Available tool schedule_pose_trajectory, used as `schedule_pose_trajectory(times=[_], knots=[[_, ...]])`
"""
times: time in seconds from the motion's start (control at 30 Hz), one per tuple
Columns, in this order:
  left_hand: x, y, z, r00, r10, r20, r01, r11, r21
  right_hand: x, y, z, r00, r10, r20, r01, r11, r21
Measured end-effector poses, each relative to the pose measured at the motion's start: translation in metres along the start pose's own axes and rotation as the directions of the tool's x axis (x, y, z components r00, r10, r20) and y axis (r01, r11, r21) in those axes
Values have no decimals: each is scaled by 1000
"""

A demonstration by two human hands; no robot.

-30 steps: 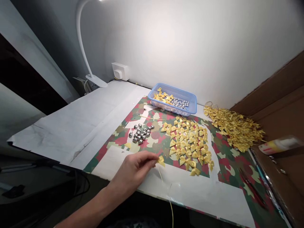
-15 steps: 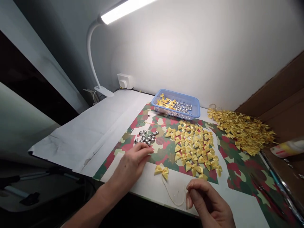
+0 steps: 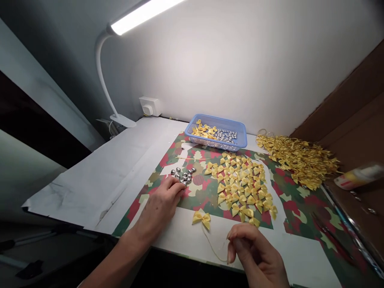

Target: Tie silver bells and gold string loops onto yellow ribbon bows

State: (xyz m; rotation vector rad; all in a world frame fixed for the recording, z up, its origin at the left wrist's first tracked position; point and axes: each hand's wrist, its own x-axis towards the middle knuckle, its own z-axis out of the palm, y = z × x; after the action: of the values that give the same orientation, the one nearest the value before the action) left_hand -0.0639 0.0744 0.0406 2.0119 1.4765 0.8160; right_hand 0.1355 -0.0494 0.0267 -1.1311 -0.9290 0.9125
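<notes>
Worn on the head, the camera looks forward and down across the surface from its near edge, facing the wall at the top of the frame. The left fingers and right fingers are close, low in the frame; the blue basket is farther off, near centre. The view is wide, from the lamp, upper left, to the brown panel, right.

At the back edge of our camouflage-patterned flat sheet, we have a blue rectangular mesh-sided plastic basket. Before it, small round silver metallic pieces lie left, rows of yellow ribbon bows right — a heaped yellow ribbon pile farther right. A lone yellow ribbon bow lies between our bare left hand and bare right hand.
</notes>
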Motion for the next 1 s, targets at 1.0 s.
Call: schedule_pose_trajectory(times=[1.0], knots=[[-47, 55, 3, 954, 293, 59, -227, 840, -493, 5, -8, 17, 951, 261, 165, -270, 962, 30]])
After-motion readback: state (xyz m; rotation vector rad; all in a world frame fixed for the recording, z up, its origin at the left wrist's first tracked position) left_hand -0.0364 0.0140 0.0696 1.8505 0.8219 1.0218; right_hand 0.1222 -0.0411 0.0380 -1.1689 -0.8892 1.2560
